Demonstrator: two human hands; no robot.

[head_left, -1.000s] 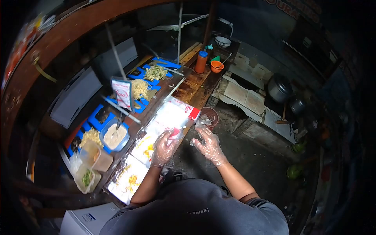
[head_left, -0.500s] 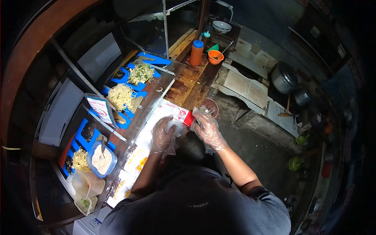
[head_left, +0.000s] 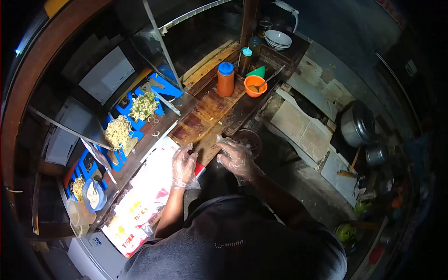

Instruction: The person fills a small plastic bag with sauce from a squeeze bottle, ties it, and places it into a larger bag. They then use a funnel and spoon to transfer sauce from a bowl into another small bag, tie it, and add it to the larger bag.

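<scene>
On the head view I have both hands in clear plastic gloves, raised near the counter's front edge. The left hand (head_left: 184, 166) is at the far end of the white printed sheets (head_left: 158, 170) — its thumb stands apart from loosely bent fingers, with nothing visible between; I can't tell whether it touches them. A red edge (head_left: 199, 169) shows just beside it. The right hand (head_left: 237, 159) has its fingers curled and thumb parted, a wide gap between, near a round bin (head_left: 249, 141) that it partly hides from me.

Beyond the hands lies a stained wooden board (head_left: 205, 119), with an orange bottle (head_left: 226, 84) and an orange bowl (head_left: 255, 87) holding a spoon at its far end. To the left, noodle piles (head_left: 118, 132) sit by blue lettering (head_left: 169, 86); a slanting post (head_left: 161, 44) stands near them. White bowls (head_left: 278, 39) are stacked farther back — a lidded pot (head_left: 358, 125) sits well off to the right.
</scene>
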